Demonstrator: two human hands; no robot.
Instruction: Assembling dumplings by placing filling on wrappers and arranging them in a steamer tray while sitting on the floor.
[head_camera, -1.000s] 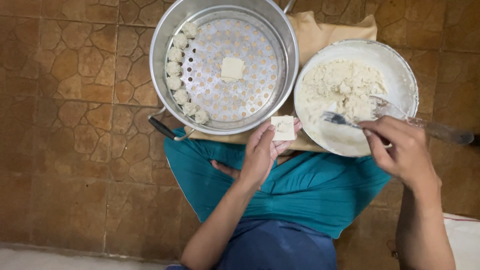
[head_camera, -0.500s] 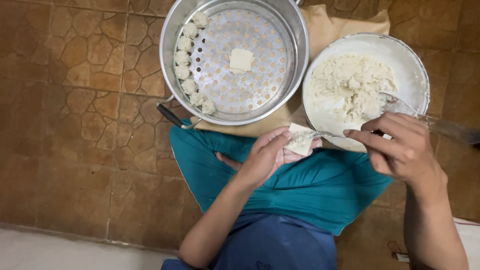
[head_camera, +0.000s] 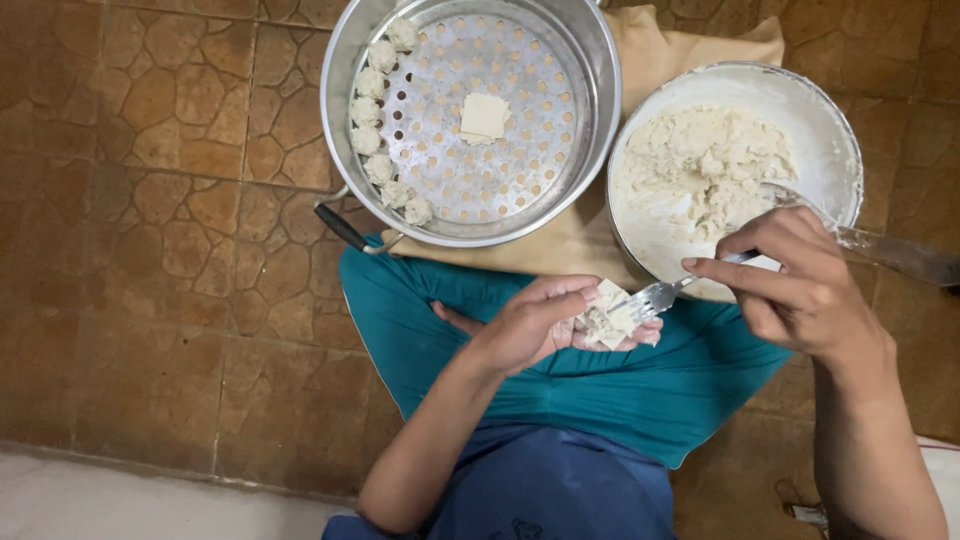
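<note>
sitting in the middle of the frame, a small square dumpling wrapper (head_camera: 607, 318) lies in the left hand (head_camera: 540, 325), which is cupped half open under it. a lump of pale filling is on the wrapper. the right hand (head_camera: 790, 285) is closed around a fork (head_camera: 655, 296), and the fork tips touch the filling. to do this well, i think the fork should push the filling softly into the middle, so the wrapper does not tear and its edges stay clean. just above the right hand, at the upper right, is a white bowl (head_camera: 830, 130) of more filling. at the top middle is a round metal steamer tray (head_camera: 590, 60) with holes. one flat wrapper (head_camera: 484, 117) lies in it, and finished dumplings (head_camera: 372, 125) line its left side. a tan cloth (head_camera: 690, 50) lies under both, on the brown tiled floor (head_camera: 150, 220).
</note>
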